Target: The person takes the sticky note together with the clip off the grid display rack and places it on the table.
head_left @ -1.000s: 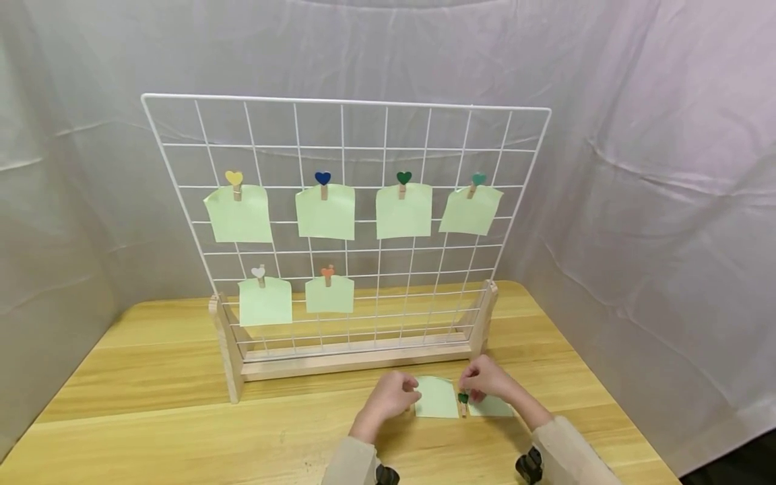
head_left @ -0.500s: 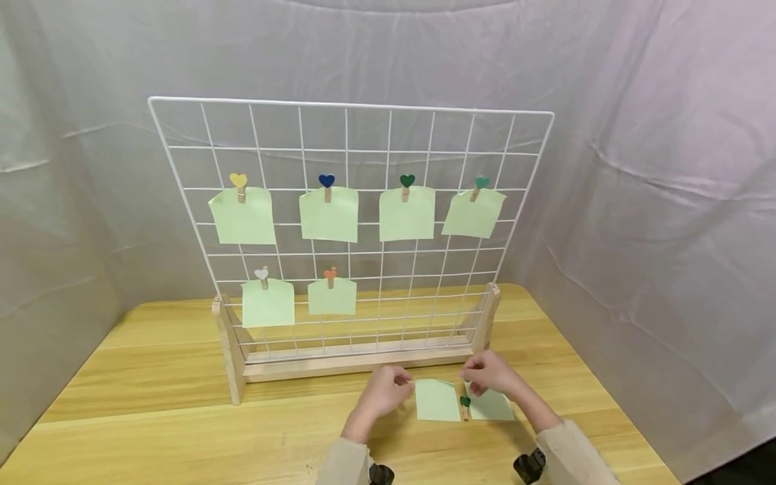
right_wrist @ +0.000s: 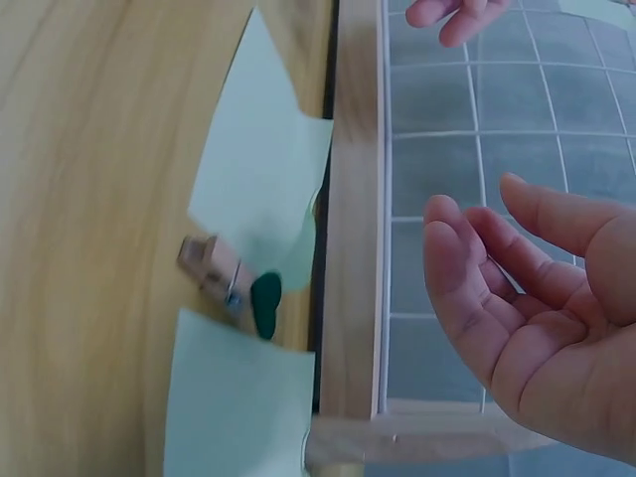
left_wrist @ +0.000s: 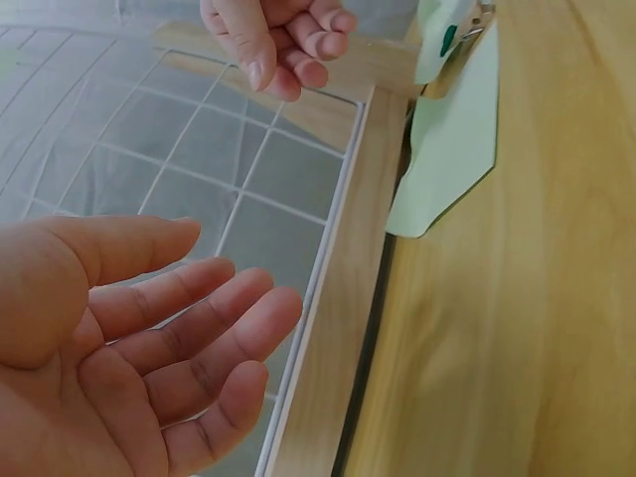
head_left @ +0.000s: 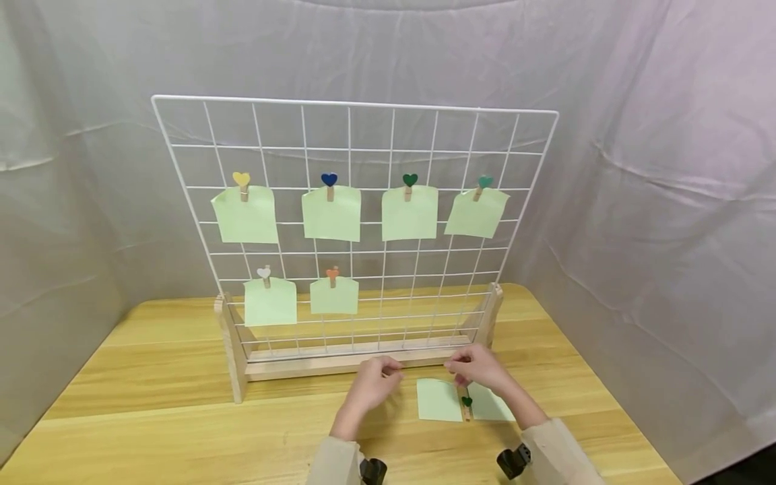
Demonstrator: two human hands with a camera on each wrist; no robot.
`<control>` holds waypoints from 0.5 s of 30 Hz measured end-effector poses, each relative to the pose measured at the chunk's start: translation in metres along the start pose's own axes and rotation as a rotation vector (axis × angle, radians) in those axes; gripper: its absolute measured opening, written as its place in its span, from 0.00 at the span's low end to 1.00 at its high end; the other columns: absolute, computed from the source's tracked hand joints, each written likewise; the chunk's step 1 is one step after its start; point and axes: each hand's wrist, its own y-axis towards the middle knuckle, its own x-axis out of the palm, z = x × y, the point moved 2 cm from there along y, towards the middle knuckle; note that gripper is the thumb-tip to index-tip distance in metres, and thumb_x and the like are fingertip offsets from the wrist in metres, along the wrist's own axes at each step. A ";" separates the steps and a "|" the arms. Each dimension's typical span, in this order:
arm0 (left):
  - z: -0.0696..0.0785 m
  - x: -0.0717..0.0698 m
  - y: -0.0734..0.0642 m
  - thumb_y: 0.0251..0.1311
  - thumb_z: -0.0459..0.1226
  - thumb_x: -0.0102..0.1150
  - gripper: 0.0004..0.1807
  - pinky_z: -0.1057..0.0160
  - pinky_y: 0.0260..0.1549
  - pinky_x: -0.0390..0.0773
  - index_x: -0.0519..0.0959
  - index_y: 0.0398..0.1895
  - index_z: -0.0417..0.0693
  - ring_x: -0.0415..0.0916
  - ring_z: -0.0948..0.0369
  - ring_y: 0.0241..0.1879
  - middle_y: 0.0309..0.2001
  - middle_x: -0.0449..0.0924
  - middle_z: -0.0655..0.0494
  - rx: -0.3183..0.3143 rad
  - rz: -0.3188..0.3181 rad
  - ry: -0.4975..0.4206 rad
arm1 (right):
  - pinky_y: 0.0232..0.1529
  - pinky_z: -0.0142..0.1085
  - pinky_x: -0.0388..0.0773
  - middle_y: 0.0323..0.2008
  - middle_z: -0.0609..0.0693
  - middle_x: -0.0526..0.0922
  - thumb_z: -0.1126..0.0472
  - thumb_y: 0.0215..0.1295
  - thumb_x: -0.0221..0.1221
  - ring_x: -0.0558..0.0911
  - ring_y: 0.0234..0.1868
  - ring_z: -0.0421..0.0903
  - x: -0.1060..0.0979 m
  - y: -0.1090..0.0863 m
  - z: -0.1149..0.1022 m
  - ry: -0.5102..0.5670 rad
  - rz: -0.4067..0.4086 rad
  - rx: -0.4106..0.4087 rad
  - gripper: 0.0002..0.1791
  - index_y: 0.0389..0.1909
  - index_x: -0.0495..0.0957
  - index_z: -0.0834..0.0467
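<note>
Both hands hover in front of the grid rack's base, apart and holding nothing. The left hand (head_left: 372,385) has loosely bent fingers, and its bare palm shows in the left wrist view. My right hand (head_left: 477,367) is above the gap between two pale green paper notes; in the right wrist view its thumb and fingers are apart. On the table lie the left note (head_left: 439,400) and the right note (head_left: 490,403), the latter partly behind the right forearm. Between them lies a wooden clothespin with a dark green heart (right_wrist: 266,303).
A white wire grid (head_left: 370,252) stands in a wooden base (head_left: 358,364). Several green notes hang on it by heart clips: a row of notes (head_left: 331,214) above, and two lower left, including the note with the white heart (head_left: 270,303). Grey cloth (head_left: 661,222) surrounds the table.
Both hands have drawn back from the two table notes, moving up and left. The notes and the green-heart clothespin stay on the table. The view has shifted slightly.
</note>
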 end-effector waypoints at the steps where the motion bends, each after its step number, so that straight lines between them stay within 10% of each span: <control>1: 0.000 -0.002 0.000 0.55 0.30 0.54 0.10 0.66 0.25 0.73 0.77 0.37 0.31 0.73 0.58 0.30 0.30 0.77 0.52 0.000 0.008 0.001 | 0.24 0.45 0.77 0.22 0.59 0.77 0.64 0.59 0.56 0.79 0.21 0.52 0.001 0.001 -0.002 0.003 -0.001 -0.004 0.13 0.32 0.75 0.74; 9: 0.000 -0.013 -0.003 0.55 0.30 0.53 0.09 0.67 0.26 0.73 0.77 0.36 0.31 0.73 0.59 0.29 0.29 0.77 0.52 0.008 0.056 -0.013 | 0.26 0.49 0.76 0.19 0.52 0.75 0.71 0.60 0.53 0.77 0.25 0.64 0.010 -0.005 -0.044 0.025 -0.012 -0.048 0.08 0.30 0.75 0.74; 15: 0.003 -0.020 -0.005 0.55 0.31 0.54 0.10 0.67 0.26 0.73 0.77 0.37 0.30 0.72 0.59 0.29 0.29 0.76 0.52 0.006 0.088 -0.022 | 0.27 0.44 0.77 0.19 0.56 0.75 0.66 0.61 0.54 0.78 0.23 0.57 0.014 0.010 -0.032 0.057 -0.008 -0.047 0.12 0.34 0.75 0.75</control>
